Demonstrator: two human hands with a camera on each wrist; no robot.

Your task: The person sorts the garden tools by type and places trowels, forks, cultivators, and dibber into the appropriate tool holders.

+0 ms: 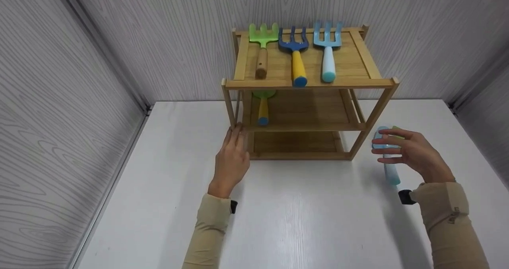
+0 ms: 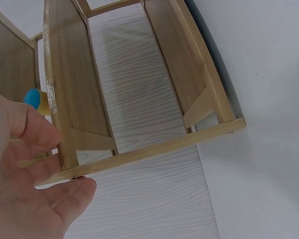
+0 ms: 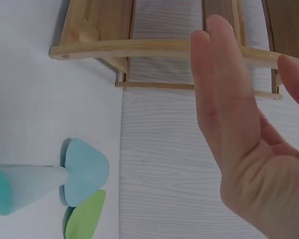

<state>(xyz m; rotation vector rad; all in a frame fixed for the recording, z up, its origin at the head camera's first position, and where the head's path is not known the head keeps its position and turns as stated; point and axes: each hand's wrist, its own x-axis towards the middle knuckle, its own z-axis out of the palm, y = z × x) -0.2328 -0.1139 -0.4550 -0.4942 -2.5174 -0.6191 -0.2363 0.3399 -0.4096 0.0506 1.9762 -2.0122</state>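
A three-tier wooden shelf rack stands on the white table. My left hand holds its front left post beside the middle shelf, thumb and fingers on different sides of the wood. My right hand, fingers spread and holding nothing, hovers beside the front right leg. Below it lies a light-blue trowel with a pale handle, and a green tool partly out of view beside it. On the top shelf lie a green hand rake, a dark-blue rake with a yellow handle, and a light-blue rake.
On the left of the middle shelf lies a green tool with a yellow, blue-ended handle, its head partly hidden by the top shelf. Grey wood-grain panels stand behind and at both sides of the table.
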